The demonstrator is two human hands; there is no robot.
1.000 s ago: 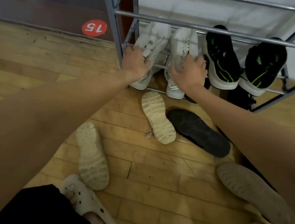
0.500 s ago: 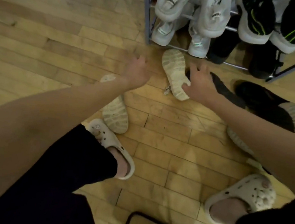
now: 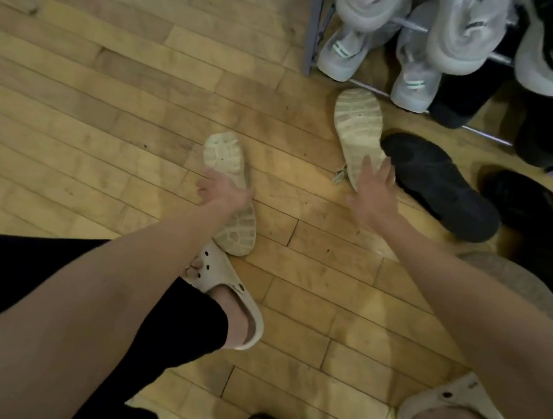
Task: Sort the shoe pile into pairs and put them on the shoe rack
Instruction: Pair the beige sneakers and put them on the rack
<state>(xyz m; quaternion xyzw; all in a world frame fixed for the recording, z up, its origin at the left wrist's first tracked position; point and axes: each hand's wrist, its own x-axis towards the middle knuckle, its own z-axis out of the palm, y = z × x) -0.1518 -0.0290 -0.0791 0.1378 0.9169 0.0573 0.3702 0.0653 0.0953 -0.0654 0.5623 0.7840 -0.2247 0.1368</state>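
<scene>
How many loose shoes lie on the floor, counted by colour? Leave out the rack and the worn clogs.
Cream shoes, sole up: 2
Black shoes: 2
Tan shoe, partly hidden: 1
Total: 5

Two cream soles (image 3: 230, 190) (image 3: 358, 132) with worn tread on the yellow-brown plank floor (image 3: 110, 87); a black shoe (image 3: 440, 185); white sneakers (image 3: 341, 49) on the grey rack (image 3: 312, 24).

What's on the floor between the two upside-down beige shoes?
Nothing: in the head view, bare wood floor separates the left beige shoe from the right beige shoe.
</scene>
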